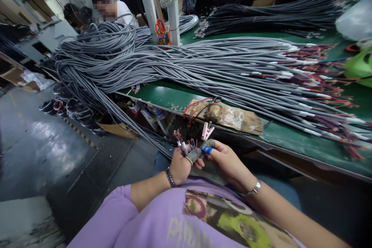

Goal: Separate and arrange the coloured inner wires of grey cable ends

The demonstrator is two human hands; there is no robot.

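Observation:
My left hand point(180, 166) is closed around the ends of grey cables, and stripped coloured wires point(192, 143) fan out above its thumb. More wire ends point(178, 136) with white sleeves stick up beside its fingers. My right hand point(225, 158) is pinched close to those wires, its fingertips meeting the left thumb; what lies between them is too small to make out. Grey finger covers are on some fingertips of both hands, and blue tape wraps a right finger. A pale pink clip point(207, 131) stands at the table edge just beyond my right fingers.
A thick spread of grey cables point(180, 60) lies across the green table point(162, 95), some hanging over its edge. A taped cardboard piece point(232, 116) lies at the front edge. Orange-handled scissors point(160, 28) hang at a white post point(147, 4). Another person point(124, 12) is behind the cables.

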